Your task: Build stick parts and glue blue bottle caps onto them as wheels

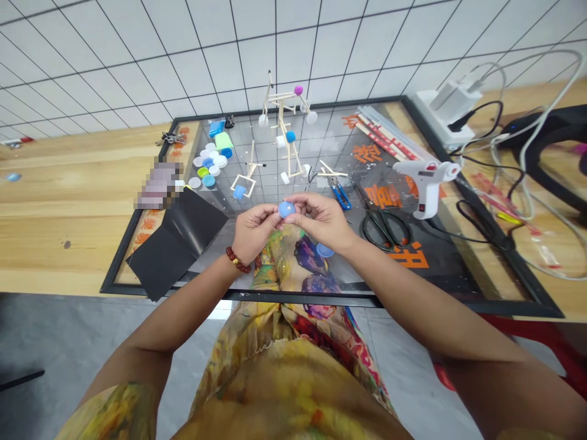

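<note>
Both hands at the middle of the glass-topped board (298, 298). Left hand (255, 233) closed in a pinch on the left side of a blue cap (287, 209); right hand (326, 223) pinching the same cap from the right, thumb low, forefinger over the far side.

Handling, as I judge it: light fingertip pressure on the rim suits so small a disc; a hard squeeze could flick it out. Best to let one hand bear it while the other turns or steadies, face level, fingertips off the middle. Pale spot on that face, perhaps glue, perhaps only glare; too small to tell. If glue, a touch there could smear or burn. Elbows wide and wrists low should help steadiness.

Position: cap lies between the two sets of fingertips, touching both, raised over the near half of the board. A second blue disc (325, 250) sits nearer, just below the right hand. Small stick frame (251, 178) beyond the left hand; taller stick model (288, 137) farther off, standing upright with caps on it. Loose caps (211, 160) clustered far left; black sheets (174, 244) near left. To the right: blue-handled pliers (340, 194), scissors (386, 231), then the white glue gun (428, 183).
</note>
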A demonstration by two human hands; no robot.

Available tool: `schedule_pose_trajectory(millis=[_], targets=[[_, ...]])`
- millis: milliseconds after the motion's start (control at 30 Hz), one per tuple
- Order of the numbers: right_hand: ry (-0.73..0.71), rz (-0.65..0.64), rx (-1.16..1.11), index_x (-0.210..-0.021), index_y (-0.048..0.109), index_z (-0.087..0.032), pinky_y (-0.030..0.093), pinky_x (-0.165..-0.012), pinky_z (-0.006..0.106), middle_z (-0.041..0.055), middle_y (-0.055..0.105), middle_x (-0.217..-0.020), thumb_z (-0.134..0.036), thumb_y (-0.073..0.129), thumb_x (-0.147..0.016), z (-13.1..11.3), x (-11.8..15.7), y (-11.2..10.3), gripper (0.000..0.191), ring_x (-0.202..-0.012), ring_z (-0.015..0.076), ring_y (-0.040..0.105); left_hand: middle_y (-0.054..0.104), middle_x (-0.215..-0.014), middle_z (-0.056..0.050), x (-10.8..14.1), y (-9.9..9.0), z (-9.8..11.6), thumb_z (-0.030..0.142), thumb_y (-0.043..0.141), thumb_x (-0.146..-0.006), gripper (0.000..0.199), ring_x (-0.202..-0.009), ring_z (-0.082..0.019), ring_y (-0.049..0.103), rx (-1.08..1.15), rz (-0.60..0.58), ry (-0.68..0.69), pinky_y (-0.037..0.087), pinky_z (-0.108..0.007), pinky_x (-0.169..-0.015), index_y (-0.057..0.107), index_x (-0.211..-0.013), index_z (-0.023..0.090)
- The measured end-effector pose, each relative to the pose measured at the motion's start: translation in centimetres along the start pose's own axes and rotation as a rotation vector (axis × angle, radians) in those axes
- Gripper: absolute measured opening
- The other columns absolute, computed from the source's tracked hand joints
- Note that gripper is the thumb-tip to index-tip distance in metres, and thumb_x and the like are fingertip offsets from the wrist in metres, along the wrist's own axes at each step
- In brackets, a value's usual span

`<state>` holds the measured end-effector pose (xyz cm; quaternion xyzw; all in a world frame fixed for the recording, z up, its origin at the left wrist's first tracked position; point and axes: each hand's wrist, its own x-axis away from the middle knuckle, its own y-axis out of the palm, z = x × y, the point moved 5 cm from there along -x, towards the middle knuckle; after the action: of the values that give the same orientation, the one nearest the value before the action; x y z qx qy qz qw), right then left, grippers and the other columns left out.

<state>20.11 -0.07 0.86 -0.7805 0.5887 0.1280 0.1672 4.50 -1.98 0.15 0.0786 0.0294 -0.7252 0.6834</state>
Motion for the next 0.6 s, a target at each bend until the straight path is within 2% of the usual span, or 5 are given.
schedule_pose_trajectory(millis=[167,300,433,500,600], targets=[[0.013,-0.036,0.008,-0.102,0.073,-0.021,0.044,-0.064,0.029,-0.0018,0.059,-0.072,-0.054,0.079,-0.076,0.2,-0.1,0.0,0.042,-0.066,0.0119,0.051,0.073,-0.069,-0.002,-0.1,0.3,-0.6,0.052,0.082,-0.072,0.040,-0.063,-0.013,0.066,0.056,-0.112,-0.111,0.053,-0.025,-0.064,0.072,-0.086,0.015],[0.049,-0.009,-0.094,-0.109,0.070,-0.022,0.047,-0.065,0.028,-0.0017,0.060,-0.078,-0.054,0.082,-0.073,-0.1,-0.2,-0.4,0.049,-0.068,0.0117,0.053,0.072,-0.082,0.000,-0.6,-0.4,0.2,0.036,0.089,-0.067,0.029,-0.075,-0.009,0.063,0.188,-0.041,-0.051,0.051,-0.021,-0.073,0.073,-0.080,0.016],[0.105,-0.004,-0.050,-0.097,0.069,-0.020,0.047,-0.062,0.028,0.0010,0.067,-0.086,-0.048,0.088,-0.065,-0.3,-0.1,-0.1,0.047,-0.063,0.0100,0.053,0.062,-0.070,0.004,-0.7,-0.4,0.2,0.026,0.087,-0.070,0.023,-0.058,-0.005,0.052,0.474,0.012,-0.218,0.041,-0.018,-0.054,0.067,-0.080,0.018],[0.144,-0.015,0.000,-0.090,0.068,-0.019,0.046,-0.060,0.027,0.0019,0.070,-0.085,-0.047,0.089,-0.064,-0.1,0.1,0.4,0.044,-0.061,0.0100,0.053,0.062,-0.069,0.003,-0.7,-0.1,0.3,0.023,0.084,-0.074,0.021,-0.060,-0.006,0.055,0.516,0.002,-0.256,0.043,-0.019,-0.056,0.065,-0.079,0.017],[0.161,-0.002,-0.010,-0.087,0.069,-0.018,0.047,-0.062,0.028,0.0024,0.071,-0.080,-0.050,0.083,-0.070,0.2,0.2,0.9,0.038,-0.063,0.0119,0.057,0.065,-0.070,0.002,-0.7,0.3,0.4,0.022,0.083,-0.075,0.020,-0.066,-0.007,0.060,0.523,-0.027,-0.228,0.050,-0.021,-0.066,0.065,-0.078,0.015]])
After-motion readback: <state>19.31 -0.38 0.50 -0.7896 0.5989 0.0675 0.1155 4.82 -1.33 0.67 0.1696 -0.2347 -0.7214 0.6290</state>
